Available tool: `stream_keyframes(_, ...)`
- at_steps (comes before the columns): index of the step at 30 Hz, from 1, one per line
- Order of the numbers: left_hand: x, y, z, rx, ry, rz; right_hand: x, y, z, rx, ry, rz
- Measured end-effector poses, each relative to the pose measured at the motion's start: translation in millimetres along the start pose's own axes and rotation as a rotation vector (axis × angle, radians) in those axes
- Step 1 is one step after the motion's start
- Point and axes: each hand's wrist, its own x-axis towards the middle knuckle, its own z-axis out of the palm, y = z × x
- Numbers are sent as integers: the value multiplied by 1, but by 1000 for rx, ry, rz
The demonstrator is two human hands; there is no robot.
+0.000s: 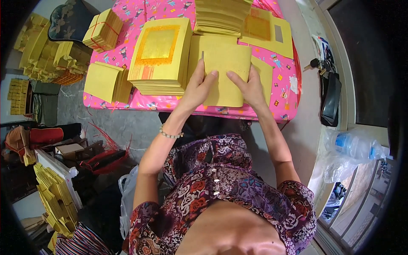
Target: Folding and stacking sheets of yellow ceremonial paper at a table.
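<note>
A folded sheet of plain yellow paper (226, 87) is between my two hands, over the near edge of a table. My left hand (201, 83) grips its left side, thumb on the front face. On the opposite side my right hand (250, 87) holds the edge the same way. The fingers behind the sheet are mostly hidden. A tall stack of yellow paper (159, 57), its top sheet bearing a gold square in an orange border, stands left of my left hand. More yellow sheets (264, 76) lie flat beneath and right of the held one.
The pink patterned tablecloth (284, 95) covers the table. A red-tied bundle (102, 29) and a folded paper stack (106, 83) sit on the left. Another tall pile (219, 19) stands behind my hands, with a gold-marked sheet (265, 29) beside it. A clear plastic bottle (352, 144) is at right.
</note>
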Motion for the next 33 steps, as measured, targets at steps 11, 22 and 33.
stream_keyframes(11, -13, 1, 24, 3, 115, 257, -14, -6, -1, 59, -29, -116)
stream_keyframes(22, -15, 6, 19, 52, 86, 251, -12, -13, -6, 78, -91, -63)
stream_keyframes(33, -16, 12, 26, 25, 105, 271, -16, -19, 0, 108, -41, -52)
